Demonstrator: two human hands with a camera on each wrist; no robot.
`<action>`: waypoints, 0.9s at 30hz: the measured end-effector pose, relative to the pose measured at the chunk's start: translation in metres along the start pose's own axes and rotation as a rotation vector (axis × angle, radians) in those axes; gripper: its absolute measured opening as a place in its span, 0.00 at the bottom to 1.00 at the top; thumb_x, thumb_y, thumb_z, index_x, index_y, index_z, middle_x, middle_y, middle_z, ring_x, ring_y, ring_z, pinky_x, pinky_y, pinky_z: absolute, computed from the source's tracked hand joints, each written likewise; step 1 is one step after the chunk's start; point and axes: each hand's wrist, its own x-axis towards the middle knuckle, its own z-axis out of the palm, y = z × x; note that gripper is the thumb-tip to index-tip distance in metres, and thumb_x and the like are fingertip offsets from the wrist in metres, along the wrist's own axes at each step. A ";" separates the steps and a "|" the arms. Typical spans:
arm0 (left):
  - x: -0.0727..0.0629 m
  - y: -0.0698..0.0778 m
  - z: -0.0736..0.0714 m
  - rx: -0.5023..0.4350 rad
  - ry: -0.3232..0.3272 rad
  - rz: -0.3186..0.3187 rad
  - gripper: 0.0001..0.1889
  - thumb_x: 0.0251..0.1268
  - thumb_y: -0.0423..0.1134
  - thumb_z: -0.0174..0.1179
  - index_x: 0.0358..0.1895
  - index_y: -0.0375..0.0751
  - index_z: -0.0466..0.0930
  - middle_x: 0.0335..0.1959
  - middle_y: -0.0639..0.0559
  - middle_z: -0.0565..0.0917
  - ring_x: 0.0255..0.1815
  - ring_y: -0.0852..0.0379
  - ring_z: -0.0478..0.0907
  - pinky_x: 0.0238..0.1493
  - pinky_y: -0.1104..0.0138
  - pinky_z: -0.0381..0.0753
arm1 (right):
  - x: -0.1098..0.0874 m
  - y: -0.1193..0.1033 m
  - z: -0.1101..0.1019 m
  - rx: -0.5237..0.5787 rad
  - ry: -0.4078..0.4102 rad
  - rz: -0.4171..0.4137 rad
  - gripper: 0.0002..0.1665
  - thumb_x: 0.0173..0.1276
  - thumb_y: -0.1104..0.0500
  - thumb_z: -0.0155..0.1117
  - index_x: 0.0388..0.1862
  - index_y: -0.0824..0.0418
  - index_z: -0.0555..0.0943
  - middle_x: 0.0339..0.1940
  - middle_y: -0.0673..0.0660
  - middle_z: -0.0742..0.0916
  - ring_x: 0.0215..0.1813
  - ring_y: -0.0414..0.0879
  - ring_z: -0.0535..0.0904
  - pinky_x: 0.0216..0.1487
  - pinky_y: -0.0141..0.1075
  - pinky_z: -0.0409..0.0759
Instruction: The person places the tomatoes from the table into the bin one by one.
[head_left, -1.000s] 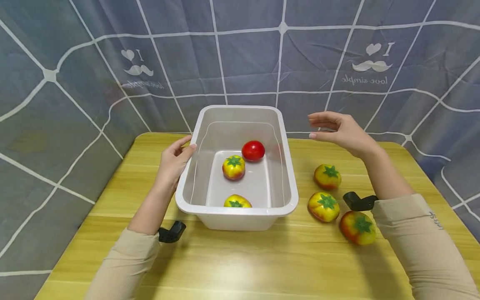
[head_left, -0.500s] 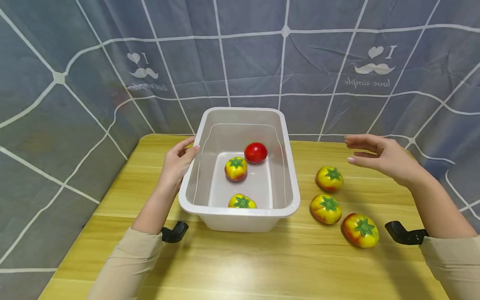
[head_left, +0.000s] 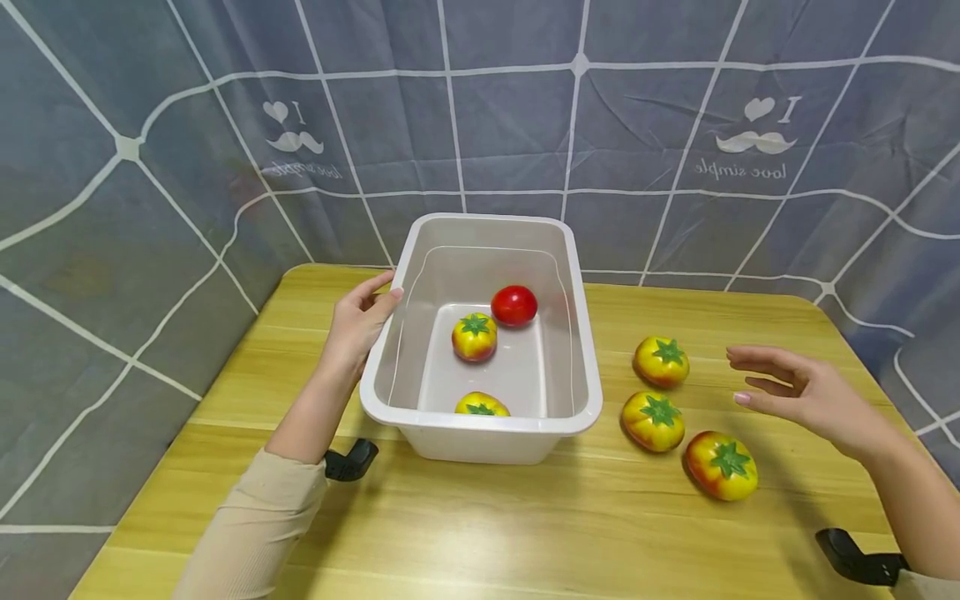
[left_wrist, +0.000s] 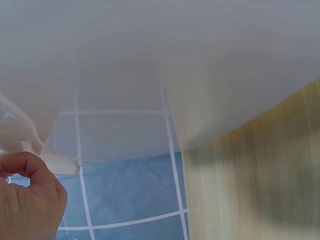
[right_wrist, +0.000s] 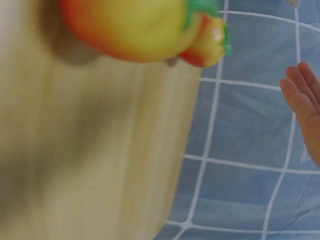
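Note:
My left hand point(head_left: 356, 329) grips the left rim of a pale grey plastic basin point(head_left: 480, 424), thumb over the edge and fingers outside. In the left wrist view the basin's wall point(left_wrist: 125, 45) fills the upper part. Inside the basin lie a smooth red tomato point(head_left: 514, 306), a yellow-red tomato point(head_left: 474, 337) with a green star-shaped top, and another yellow one point(head_left: 482, 405) partly hidden by the front rim. My right hand point(head_left: 813, 404) hovers with relaxed fingers and holds nothing, right of three yellow-red tomatoes point(head_left: 661, 362) point(head_left: 652, 422) point(head_left: 722, 466) on the table.
The wooden table point(head_left: 480, 533) ends at the back against a blue-grey curtain point(head_left: 510, 125) with white lines, which also hangs at both sides. A black wrist mount point(head_left: 351, 460) hangs under the left forearm, another mount point(head_left: 859, 558) under the right.
My right hand has moved right, away from the basin, then down toward the front. My left hand keeps its grip on the rim. The tomatoes stay in place; the head view shifts slightly.

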 end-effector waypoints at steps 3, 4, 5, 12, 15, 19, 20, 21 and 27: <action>0.000 0.000 0.000 -0.009 -0.003 0.001 0.24 0.66 0.40 0.56 0.64 0.39 0.69 0.35 0.50 0.72 0.30 0.61 0.73 0.31 0.75 0.78 | -0.011 0.010 0.004 0.011 -0.009 -0.003 0.31 0.61 0.74 0.60 0.64 0.65 0.67 0.56 0.36 0.76 0.54 0.27 0.73 0.45 0.24 0.77; 0.000 0.000 0.000 -0.010 -0.003 0.001 0.24 0.66 0.40 0.56 0.64 0.39 0.69 0.35 0.50 0.72 0.30 0.61 0.73 0.31 0.75 0.78 | -0.014 0.012 0.005 0.015 -0.013 0.006 0.31 0.62 0.74 0.59 0.65 0.65 0.67 0.56 0.36 0.75 0.54 0.27 0.73 0.45 0.24 0.77; -0.001 0.000 0.000 -0.011 -0.003 0.001 0.24 0.66 0.40 0.56 0.64 0.39 0.69 0.35 0.50 0.72 0.30 0.61 0.73 0.31 0.75 0.78 | -0.018 0.015 0.006 0.015 -0.013 0.017 0.31 0.62 0.74 0.59 0.65 0.65 0.67 0.56 0.35 0.75 0.54 0.27 0.73 0.45 0.24 0.77; 0.000 0.000 0.000 -0.009 -0.007 0.007 0.25 0.66 0.40 0.56 0.65 0.39 0.68 0.35 0.50 0.72 0.31 0.61 0.73 0.31 0.74 0.78 | -0.036 0.033 0.020 0.044 -0.009 0.076 0.30 0.62 0.72 0.59 0.64 0.67 0.67 0.55 0.34 0.76 0.54 0.26 0.72 0.47 0.21 0.74; 0.000 0.001 -0.002 0.002 -0.005 0.005 0.25 0.67 0.41 0.56 0.65 0.40 0.68 0.35 0.50 0.72 0.31 0.61 0.73 0.31 0.74 0.78 | -0.042 0.040 0.026 0.060 -0.021 0.069 0.30 0.62 0.73 0.59 0.64 0.68 0.67 0.55 0.34 0.76 0.55 0.27 0.72 0.49 0.21 0.73; 0.000 0.001 -0.002 0.001 -0.005 0.002 0.24 0.67 0.41 0.56 0.65 0.41 0.68 0.36 0.50 0.72 0.32 0.60 0.73 0.31 0.74 0.78 | -0.048 0.046 0.030 0.080 -0.025 0.054 0.30 0.61 0.75 0.59 0.64 0.71 0.66 0.55 0.34 0.76 0.55 0.29 0.73 0.48 0.21 0.74; 0.000 0.001 -0.002 -0.001 -0.003 0.001 0.24 0.67 0.41 0.56 0.65 0.40 0.68 0.35 0.50 0.72 0.31 0.60 0.73 0.31 0.74 0.78 | -0.050 0.047 0.030 0.087 -0.025 0.051 0.30 0.61 0.75 0.59 0.64 0.72 0.66 0.55 0.34 0.76 0.55 0.29 0.73 0.48 0.22 0.74; 0.000 0.001 -0.001 -0.003 -0.004 0.000 0.24 0.67 0.41 0.56 0.65 0.40 0.68 0.35 0.50 0.72 0.31 0.61 0.73 0.31 0.74 0.78 | -0.051 0.048 0.030 0.097 -0.028 0.049 0.30 0.61 0.75 0.59 0.63 0.72 0.66 0.55 0.34 0.76 0.54 0.29 0.74 0.48 0.22 0.75; -0.001 0.001 0.000 -0.016 0.001 -0.005 0.24 0.66 0.40 0.56 0.65 0.39 0.68 0.35 0.50 0.71 0.31 0.61 0.73 0.31 0.75 0.78 | -0.054 0.051 0.030 0.151 -0.065 0.047 0.31 0.61 0.77 0.57 0.64 0.74 0.63 0.56 0.35 0.76 0.55 0.28 0.73 0.48 0.22 0.74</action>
